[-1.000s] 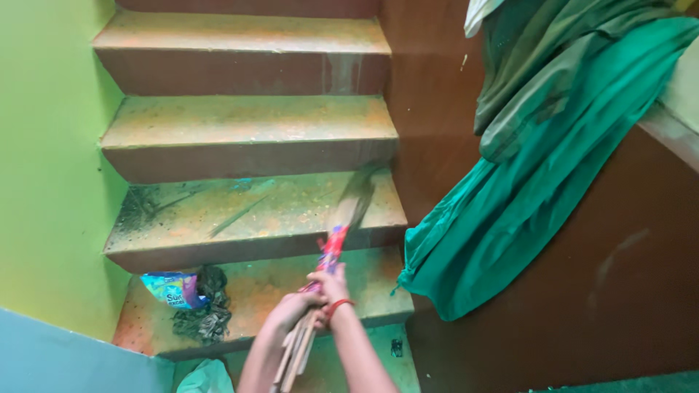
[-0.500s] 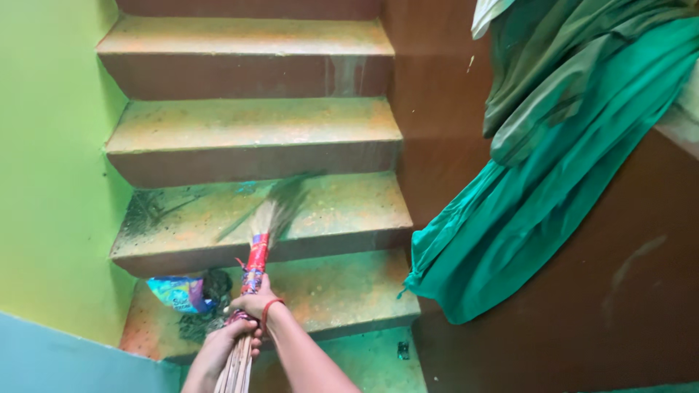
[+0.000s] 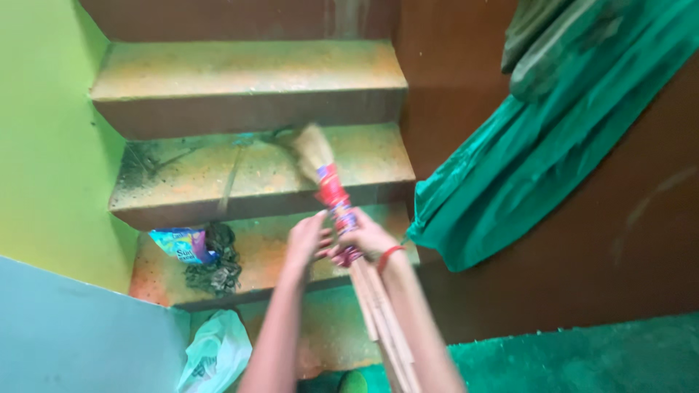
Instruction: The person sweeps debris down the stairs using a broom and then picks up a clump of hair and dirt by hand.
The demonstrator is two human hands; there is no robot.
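Both hands sit at the centre of the head view, wrapped around one grass broom (image 3: 331,191). Your left hand (image 3: 306,240) curls about the handle from the left side, fingers bent though blurred, so how tightly it grips cannot be told. Your right hand (image 3: 364,239), marked by a red wrist band (image 3: 389,255), is closed firmly on the red-and-blue wrapped section of the handle. Pale bundled sticks of the handle run down and to the right, past your forearms. The bristle head rests on the upper of the two near steps (image 3: 262,171), close to its back edge and near the middle.

Progress, judged from how the dirt lies: that step carries dark dust and loose strands gathered toward its left end beside the green wall (image 3: 44,145), while its right half looks mostly bare. The step above appears free of loose debris. Sweeping of this step therefore seems partway through, and the lower step (image 3: 291,269) is not yet cleared: a blue printed sachet (image 3: 180,244) and a dark tangle of debris (image 3: 215,266) lie together at its left end. A white plastic bag (image 3: 215,356) sits lower, near the blue wall. A green cloth (image 3: 539,145) hangs over the brown side wall at right, well apart from the broom.
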